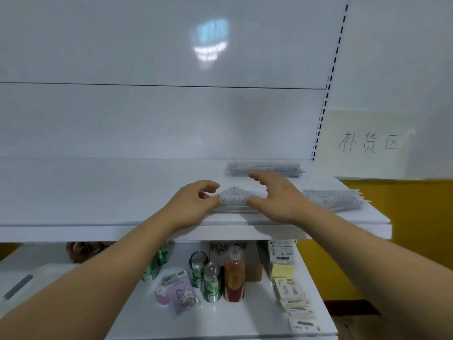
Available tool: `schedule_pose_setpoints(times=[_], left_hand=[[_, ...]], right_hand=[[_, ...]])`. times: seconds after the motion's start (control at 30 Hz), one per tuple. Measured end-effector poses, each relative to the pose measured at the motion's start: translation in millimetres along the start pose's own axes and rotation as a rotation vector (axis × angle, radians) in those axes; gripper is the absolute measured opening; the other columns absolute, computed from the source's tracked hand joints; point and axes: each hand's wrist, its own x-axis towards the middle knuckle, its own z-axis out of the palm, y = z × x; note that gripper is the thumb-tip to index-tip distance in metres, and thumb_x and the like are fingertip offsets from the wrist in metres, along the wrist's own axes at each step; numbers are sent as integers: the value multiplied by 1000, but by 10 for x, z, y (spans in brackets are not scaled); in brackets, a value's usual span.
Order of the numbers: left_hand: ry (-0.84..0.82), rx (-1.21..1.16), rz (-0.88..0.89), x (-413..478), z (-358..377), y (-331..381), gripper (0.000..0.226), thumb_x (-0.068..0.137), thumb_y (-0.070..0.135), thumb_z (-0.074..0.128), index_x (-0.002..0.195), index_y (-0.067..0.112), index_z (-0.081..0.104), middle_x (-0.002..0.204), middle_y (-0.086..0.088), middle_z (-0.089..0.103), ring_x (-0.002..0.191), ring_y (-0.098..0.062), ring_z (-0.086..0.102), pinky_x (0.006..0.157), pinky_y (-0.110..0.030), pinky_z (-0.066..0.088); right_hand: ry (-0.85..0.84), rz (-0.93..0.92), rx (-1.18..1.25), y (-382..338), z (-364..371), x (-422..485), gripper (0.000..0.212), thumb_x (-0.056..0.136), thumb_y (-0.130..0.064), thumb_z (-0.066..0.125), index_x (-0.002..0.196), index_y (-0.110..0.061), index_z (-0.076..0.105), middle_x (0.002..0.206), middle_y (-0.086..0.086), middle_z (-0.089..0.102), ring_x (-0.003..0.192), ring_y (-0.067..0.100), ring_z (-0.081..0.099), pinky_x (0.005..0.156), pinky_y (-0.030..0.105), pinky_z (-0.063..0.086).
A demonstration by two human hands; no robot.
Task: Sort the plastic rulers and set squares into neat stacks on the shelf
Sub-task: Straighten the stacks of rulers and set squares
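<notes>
Relation: set-square stack [234, 198] is lying between your two hands at mid-frame, its long edge running left to right along the shelf [98, 192] front and its apex pointing away from you.
Left hand: your left hand [193, 202] is meeting the stack's left corner, its fingers curling in and apparently pinching it.
Right hand: your right hand [277, 200] is pressing its thumb against the right corner, its fingers arching loosely above and gripping nothing.
Nearer hand: both are touching, so neither is leading.
Look: clear plastic triangles are showing printed scales, several layers deep.
Other piles: ruler stack [263, 169] is sitting just behind; a third clear pile [333, 200] is lying right of frame.
</notes>
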Motion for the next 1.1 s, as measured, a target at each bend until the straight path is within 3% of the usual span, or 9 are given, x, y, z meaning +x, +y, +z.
schedule_pose_setpoints(times=[0.17,0.27,0.4,0.5,0.6,0.77,0.9,1.0,1.1], left_hand=[[-48,177,93,143,-21,275,53,87,39,60,136,28,43,142,9,41,128,-9,41,102,-24,31],[-39,240,206,136,190,609,54,89,38,58,139,24,41,146,7,37,133,-11,35,102,-20,25],[-109,319,345,110,724,1103,57,90,38,57,141,24,36,148,4,34,135,-15,31,108,-30,26],[-184,364,253,217,1163,1333,75,86,48,58,148,24,22,151,-3,28,136,-23,29,108,-36,29],[-180,393,83,345,1437,1389,86,81,59,57,148,23,18,143,-9,38,127,-29,37,100,-40,37],[-57,465,87,388,1562,1414,54,88,45,55,133,18,42,123,-8,55,109,-25,50,90,-38,45],[-42,398,70,325,1592,1447,57,90,44,55,138,19,38,127,-7,56,112,-25,52,89,-32,42],[-2,336,31,312,1602,1447,52,94,44,48,139,21,39,130,-9,55,113,-25,53,88,-30,40],[5,301,-3,306,1596,1440,52,94,41,50,140,22,38,133,-7,54,116,-23,52,88,-28,38]], right_hand=[[-106,168,-201,244,-806,112,64,88,-31,62,145,-28,32,150,-3,35,134,19,36,105,30,29],[-256,323,-218,631,-1052,39,70,84,-26,66,145,-33,31,151,-4,32,136,22,35,107,34,30],[-468,404,-325,1097,-1058,-75,86,77,-27,71,147,-38,23,156,-3,23,140,23,26,112,38,26],[-489,380,-341,1309,-1051,-129,92,75,-32,73,149,-34,18,156,-1,23,139,23,28,111,36,27],[-446,282,-318,1449,-1087,-176,85,78,-39,70,148,-32,23,150,-1,34,131,20,40,106,32,33],[-311,73,-400,1532,-1113,-231,60,86,-40,63,140,-27,41,130,-2,55,104,13,52,93,25,41],[-301,30,-361,1572,-1114,-257,66,85,-42,63,143,-26,37,130,-4,56,110,14,54,96,26,42],[-274,-21,-354,1561,-1118,-262,63,84,-45,64,140,-29,42,126,-4,58,102,11,54,92,24,42],[-310,8,-321,1577,-1136,-284,75,82,-45,66,146,-27,31,131,-3,54,106,14,52,95,25,41]])
